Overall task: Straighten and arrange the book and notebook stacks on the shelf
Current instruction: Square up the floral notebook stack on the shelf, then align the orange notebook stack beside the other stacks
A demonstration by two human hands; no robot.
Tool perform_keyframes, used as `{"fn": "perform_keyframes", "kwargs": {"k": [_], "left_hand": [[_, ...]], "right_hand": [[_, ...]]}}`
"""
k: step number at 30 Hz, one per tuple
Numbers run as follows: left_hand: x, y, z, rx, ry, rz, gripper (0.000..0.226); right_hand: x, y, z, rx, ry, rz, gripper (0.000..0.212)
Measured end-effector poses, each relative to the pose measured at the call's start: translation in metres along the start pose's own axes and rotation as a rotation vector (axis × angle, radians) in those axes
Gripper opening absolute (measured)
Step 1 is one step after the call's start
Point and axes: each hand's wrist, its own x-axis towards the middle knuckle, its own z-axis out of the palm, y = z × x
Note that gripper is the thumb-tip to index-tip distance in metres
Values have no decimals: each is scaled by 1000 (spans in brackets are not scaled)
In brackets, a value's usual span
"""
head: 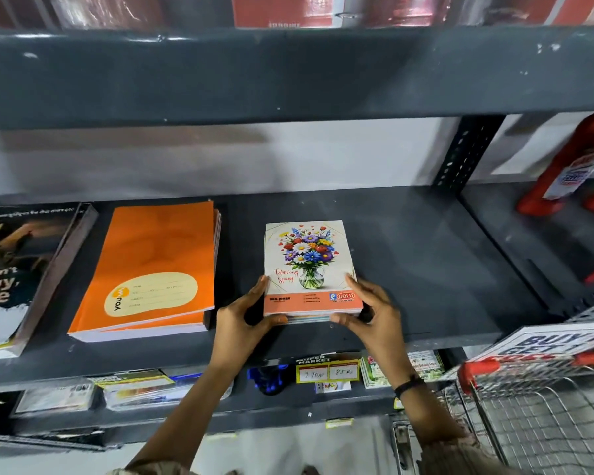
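A small stack of notebooks with a flower-vase cover (309, 265) lies on the dark shelf (426, 269), near its front edge. My left hand (244, 317) grips the stack's near left corner and my right hand (371, 310) grips its near right corner, thumbs on the front edge. Left of it lies a stack of orange notebooks (151, 269), its lower ones shifted slightly out of line. At the far left sits a stack of dark-covered books (18, 269), partly cut off by the frame.
The shelf right of the flower stack is bare up to a perforated upright (467, 152). A red fire extinguisher (576, 166) stands beyond it. A wire shopping cart (542, 399) with a red handle is at the lower right. Price tags (328, 371) hang below the shelf edge.
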Motion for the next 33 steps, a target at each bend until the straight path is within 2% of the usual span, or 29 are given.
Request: {"fn": "perform_keyframes", "kwargs": {"k": [13, 17, 21, 24, 26, 29, 30, 33], "left_hand": [[-7, 0, 6, 85, 87, 101, 64], [-15, 0, -2, 128, 61, 185, 61], [-25, -6, -37, 266, 137, 382, 50], [-30, -16, -80, 303, 236, 471, 39], [-30, -30, -117, 333, 283, 461, 37], [-24, -60, -166, 422, 306, 391, 44], [-22, -68, -177, 434, 285, 338, 50], [-16, -93, -209, 338, 128, 143, 66]], "right_hand": [[-1, 3, 2, -25, 34, -13, 66], [-9, -12, 6, -36, 65, -12, 75], [-23, -48, 34, -181, 265, -212, 63], [-26, -79, 74, -157, 240, -319, 47], [-25, -97, 110, -148, 103, -291, 46], [-25, -110, 157, -211, -78, -172, 73], [-23, -109, 165, -217, -99, -132, 77], [-22, -116, 190, -174, -88, -38, 68]]}}
